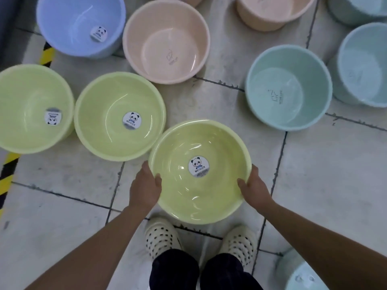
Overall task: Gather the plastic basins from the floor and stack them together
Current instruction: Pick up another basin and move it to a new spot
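I hold a yellow-green basin [178, 185] with a panda sticker in front of me, above my feet. My left hand [145, 186] grips its left rim, thumb inside the bowl. My right hand [255, 188] grips its right rim the same way. Two more yellow-green basins [104, 132] [23, 97] stand on the floor to the left. A pink basin [159, 21] and a blue basin [69, 15] stand behind them. A teal basin [270, 80] stands at the right.
More basins ring the view: pink [270, 15] at the top, teal [364, 65] at the right edge, another teal [301, 275] at the bottom right. Black-and-yellow tape [7, 170] runs along the tiled floor [62, 216] on the left. My feet wear white clogs [161, 237].
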Motion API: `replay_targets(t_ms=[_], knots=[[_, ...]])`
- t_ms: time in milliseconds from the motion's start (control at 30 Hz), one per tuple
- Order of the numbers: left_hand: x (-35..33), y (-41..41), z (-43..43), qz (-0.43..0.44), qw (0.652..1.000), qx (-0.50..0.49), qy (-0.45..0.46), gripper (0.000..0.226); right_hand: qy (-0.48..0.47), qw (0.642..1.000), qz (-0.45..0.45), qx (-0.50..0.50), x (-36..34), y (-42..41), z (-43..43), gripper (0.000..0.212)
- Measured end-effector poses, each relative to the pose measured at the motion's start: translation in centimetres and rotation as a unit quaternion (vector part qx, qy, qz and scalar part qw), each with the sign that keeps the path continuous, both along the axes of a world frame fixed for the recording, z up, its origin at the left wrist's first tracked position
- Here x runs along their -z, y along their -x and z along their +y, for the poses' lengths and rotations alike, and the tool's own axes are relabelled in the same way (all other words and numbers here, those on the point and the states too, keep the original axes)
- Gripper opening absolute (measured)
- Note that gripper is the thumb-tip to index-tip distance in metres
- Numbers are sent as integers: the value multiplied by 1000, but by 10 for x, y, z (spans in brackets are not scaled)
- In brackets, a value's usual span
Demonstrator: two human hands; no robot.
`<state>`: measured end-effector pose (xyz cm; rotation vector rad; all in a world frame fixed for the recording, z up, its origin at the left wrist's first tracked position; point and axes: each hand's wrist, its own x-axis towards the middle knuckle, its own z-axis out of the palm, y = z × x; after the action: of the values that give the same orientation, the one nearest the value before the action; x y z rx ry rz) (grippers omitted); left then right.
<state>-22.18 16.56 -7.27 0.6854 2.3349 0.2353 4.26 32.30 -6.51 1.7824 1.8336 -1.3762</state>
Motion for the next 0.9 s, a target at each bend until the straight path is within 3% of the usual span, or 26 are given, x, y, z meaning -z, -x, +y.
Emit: replay_targets(t_ms=[267, 567, 767, 900], knots=[[39, -14, -19, -32, 999, -27, 15, 48, 26, 998, -38, -33, 36, 3, 1, 57], [57, -14, -17, -55, 997, -23, 47, 41, 19, 996, -85, 1, 57, 12, -4, 34], [44, 0, -8, -131, 986, -73, 69, 36, 19, 996, -91, 7, 33, 20, -1, 37], [4, 5, -10, -156, 984, -81, 36, 33, 16, 995, -95, 13, -12, 24, 5, 40]])
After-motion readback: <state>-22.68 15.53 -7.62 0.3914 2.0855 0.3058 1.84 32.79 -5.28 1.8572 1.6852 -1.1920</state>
